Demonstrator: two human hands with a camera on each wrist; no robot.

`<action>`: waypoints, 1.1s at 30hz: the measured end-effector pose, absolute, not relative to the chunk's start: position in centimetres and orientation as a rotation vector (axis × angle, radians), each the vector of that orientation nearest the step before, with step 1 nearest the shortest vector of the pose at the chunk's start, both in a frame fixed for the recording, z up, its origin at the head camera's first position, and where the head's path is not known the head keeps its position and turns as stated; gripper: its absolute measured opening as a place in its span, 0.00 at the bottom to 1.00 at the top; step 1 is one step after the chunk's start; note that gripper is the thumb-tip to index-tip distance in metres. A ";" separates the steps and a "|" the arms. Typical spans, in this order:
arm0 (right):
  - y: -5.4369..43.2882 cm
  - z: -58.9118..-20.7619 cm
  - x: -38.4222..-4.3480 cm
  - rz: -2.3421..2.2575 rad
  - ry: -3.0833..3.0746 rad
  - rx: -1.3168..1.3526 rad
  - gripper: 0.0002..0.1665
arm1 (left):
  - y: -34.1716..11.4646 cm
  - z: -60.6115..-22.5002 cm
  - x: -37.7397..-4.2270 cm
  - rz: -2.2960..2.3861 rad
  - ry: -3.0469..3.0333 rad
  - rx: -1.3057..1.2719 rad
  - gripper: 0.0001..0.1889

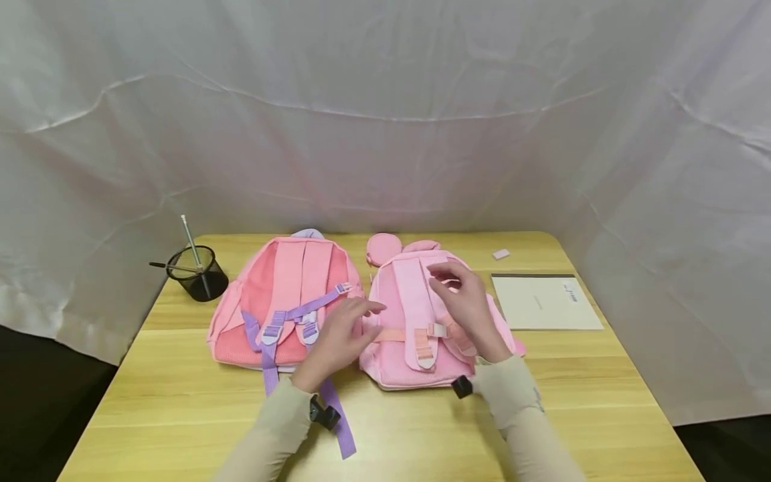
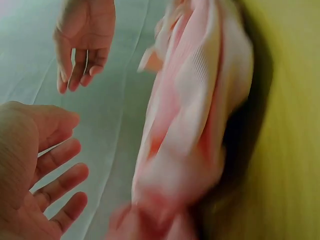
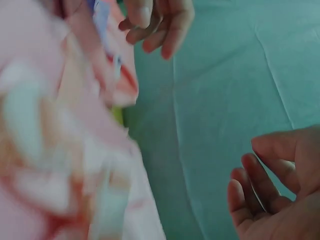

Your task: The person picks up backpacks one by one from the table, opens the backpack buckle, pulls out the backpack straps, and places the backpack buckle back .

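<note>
Two small backpacks lie side by side on the table, strap sides up. The light pink backpack on the right has peach webbing and a buckle. My right hand hovers over its right part, fingers loosely bent with nothing between them. Over the gap between the two bags is my left hand, its relaxed fingers pointing at the light pink one. The left wrist view shows those left fingers spread apart, holding nothing. The coral backpack has purple straps, one trailing toward the front of the table.
A black mesh pen cup with a pencil and a pen stands at the left. At the right lies a notebook, with a small eraser behind it. A round pink pouch sits behind the bags. Grey curtains surround the table.
</note>
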State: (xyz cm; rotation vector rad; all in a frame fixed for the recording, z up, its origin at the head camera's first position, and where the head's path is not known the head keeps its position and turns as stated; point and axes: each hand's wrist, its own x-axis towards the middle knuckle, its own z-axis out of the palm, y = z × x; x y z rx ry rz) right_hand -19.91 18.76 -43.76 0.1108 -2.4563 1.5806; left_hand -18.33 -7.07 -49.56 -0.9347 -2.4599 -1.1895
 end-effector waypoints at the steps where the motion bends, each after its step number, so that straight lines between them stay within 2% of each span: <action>1: 19.5 -43.9 -19.5 1.550 -2.490 0.099 0.15 | -6.4 -49.6 -18.3 -1.197 -2.474 -0.959 0.16; 6: 22.5 -45.4 -17.3 1.448 -2.683 0.071 0.17 | -3.2 -49.8 -18.3 -1.217 -2.562 -1.051 0.17; 13: 23.7 -48.4 -16.3 1.339 -2.828 0.264 0.19 | 0.0 -51.0 -19.2 -1.112 -2.632 -1.117 0.18; 18: 22.9 -49.2 -16.2 1.232 -2.890 0.312 0.21 | 0.6 -51.7 -19.6 -1.101 -2.645 -1.091 0.15; 24: 22.4 -49.5 -16.4 1.150 -2.900 0.312 0.17 | 0.7 -52.0 -19.5 -1.148 -2.627 -1.066 0.14; 33: 22.5 -49.5 -16.4 1.182 -2.875 0.274 0.16 | 1.2 -52.2 -19.4 -1.173 -2.598 -1.019 0.15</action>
